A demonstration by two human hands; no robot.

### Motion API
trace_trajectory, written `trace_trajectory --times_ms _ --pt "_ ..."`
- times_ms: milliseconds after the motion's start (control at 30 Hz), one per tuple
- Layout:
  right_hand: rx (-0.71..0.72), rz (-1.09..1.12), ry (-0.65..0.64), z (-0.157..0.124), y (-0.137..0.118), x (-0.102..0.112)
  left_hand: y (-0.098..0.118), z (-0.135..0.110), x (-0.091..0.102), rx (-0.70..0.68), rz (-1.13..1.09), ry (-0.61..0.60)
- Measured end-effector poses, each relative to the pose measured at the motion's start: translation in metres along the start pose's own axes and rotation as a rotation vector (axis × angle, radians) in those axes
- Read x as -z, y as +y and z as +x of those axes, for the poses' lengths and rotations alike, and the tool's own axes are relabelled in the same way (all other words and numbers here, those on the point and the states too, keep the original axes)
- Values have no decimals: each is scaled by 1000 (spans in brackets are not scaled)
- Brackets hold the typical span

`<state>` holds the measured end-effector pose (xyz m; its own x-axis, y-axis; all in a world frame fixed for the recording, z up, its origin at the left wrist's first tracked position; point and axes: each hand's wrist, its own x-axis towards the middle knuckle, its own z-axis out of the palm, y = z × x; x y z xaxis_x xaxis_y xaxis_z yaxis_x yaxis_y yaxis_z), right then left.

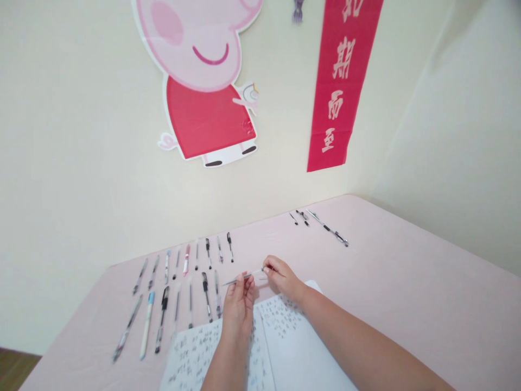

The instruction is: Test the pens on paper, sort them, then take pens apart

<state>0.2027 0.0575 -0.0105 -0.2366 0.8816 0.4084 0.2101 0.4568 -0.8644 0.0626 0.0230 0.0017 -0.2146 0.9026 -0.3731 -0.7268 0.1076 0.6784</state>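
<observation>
The left hand point(240, 290) and right hand point(277, 271) pinch and seem to work on a thin pen piece point(256, 272) above the open notebook point(293, 358), so the next move likely needs a gentle, steady hold.

A pale wall point(81, 119) carries a pink pig cutout point(209, 117) in a red dress — its top cropped by the view — and, to the right, a long red banner point(337, 89) with light characters. A small purple decoration point(298, 11) sits between them; brown floor point(15, 368) shows at lower left.
</observation>
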Motion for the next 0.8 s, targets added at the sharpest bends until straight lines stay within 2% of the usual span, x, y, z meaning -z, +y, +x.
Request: trace_trajectory --times_ms 133,367,800 --pt "-15 -7 13 0 1 1 0 0 0 -3 5 0" --pt "-122 -79 26 1 8 -4 -1 -1 -1 0 15 1" --pt "-121 125 -4 3 5 -1 -1 0 0 16 12 16"
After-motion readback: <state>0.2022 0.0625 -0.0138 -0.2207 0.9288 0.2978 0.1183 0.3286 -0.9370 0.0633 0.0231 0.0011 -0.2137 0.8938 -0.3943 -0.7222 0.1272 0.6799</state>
